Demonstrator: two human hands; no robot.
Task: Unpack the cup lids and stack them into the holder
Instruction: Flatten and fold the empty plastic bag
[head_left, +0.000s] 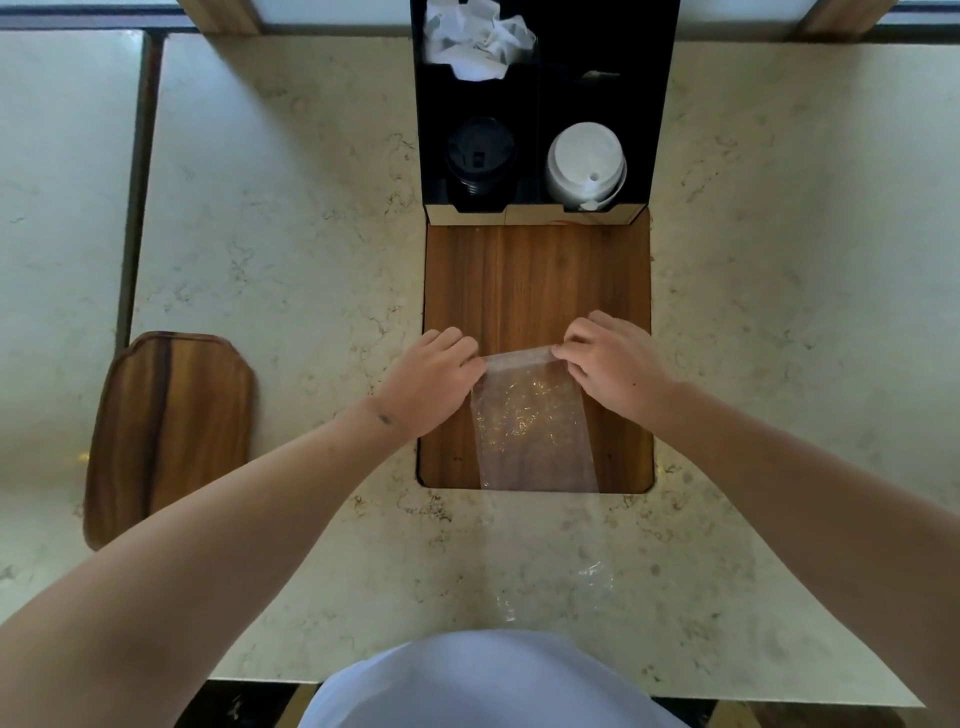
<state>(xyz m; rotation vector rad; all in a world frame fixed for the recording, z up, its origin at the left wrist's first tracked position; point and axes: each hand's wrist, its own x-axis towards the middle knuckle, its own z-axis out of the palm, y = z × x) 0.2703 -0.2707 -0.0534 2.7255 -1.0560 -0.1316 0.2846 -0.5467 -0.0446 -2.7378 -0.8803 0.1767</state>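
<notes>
Both hands are up at the far edge of a clear plastic bag (535, 431): left hand (434, 382) pinching the left corner with curled fingers, right hand (613, 364) pinching the right corner, so the top edge is stretched flat between them. That bag looks empty and lies flat on the wooden board (537, 275) set into the marble tabletop (291, 249), with its near end trailing toward the person. It's thin film, so I'd guess basically weightless, floppy, a bit slippery and clingy; grabbing it by the corners or edge like this is the way to go. As for the lids, the white lids (586, 161) already sit stacked in the right front slot of the black holder (660, 104), well beyond the hands, and black lids (480, 156) fill the left slot. Light, stiffish plastic; take them by the rim. Looks like the stacking's mostly done.
</notes>
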